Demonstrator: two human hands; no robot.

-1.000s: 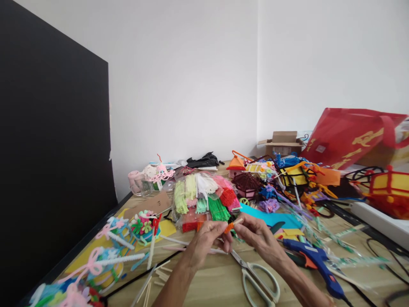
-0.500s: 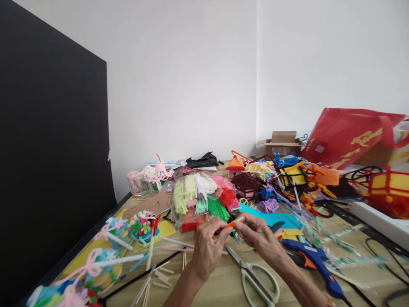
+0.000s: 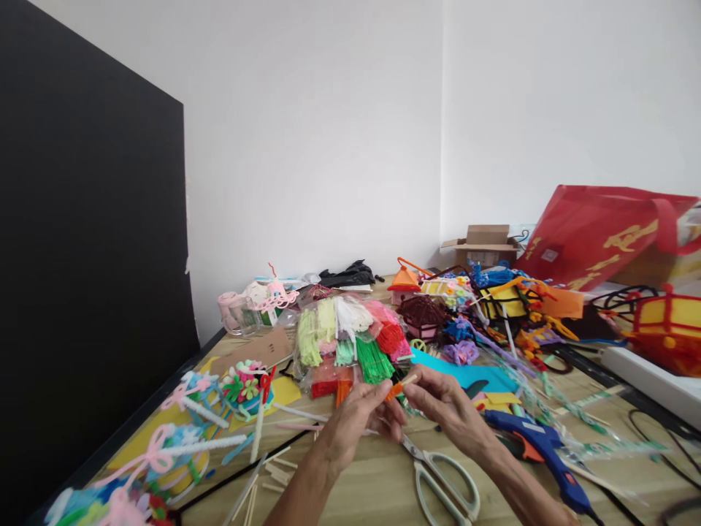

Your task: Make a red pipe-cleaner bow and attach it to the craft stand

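Observation:
My right hand (image 3: 449, 405) pinches a short pale wooden stick (image 3: 410, 379) between thumb and fingertips. Fuzzy orange pipe cleaner (image 3: 394, 391) surrounds the stick's left end. There my left hand (image 3: 358, 424) closes on the pipe cleaner, thumb on top and the other fingers curled underneath. Both hands are raised over the table, their fingertips nearly meeting. Below them lie scissors (image 3: 446, 486) with pale handles, their blades partly hidden by my left hand. Bundles of pipe cleaners (image 3: 350, 332) in clear bags sit just beyond the hands.
To the right lies a blue glue gun (image 3: 548, 446) with its cord. Cut wooden sticks (image 3: 279, 471) are scattered at front left, beside pipe-cleaner flower crafts (image 3: 178, 453). Lantern-like crafts (image 3: 507, 299) and a red bag (image 3: 602, 234) crowd the back right. A black panel (image 3: 93, 256) stands left.
My left hand has rolled over, bringing its thumb up and its fingers underneath, and more of the orange pipe cleaner shows. My right hand keeps its pinch on the stick, nearly still.

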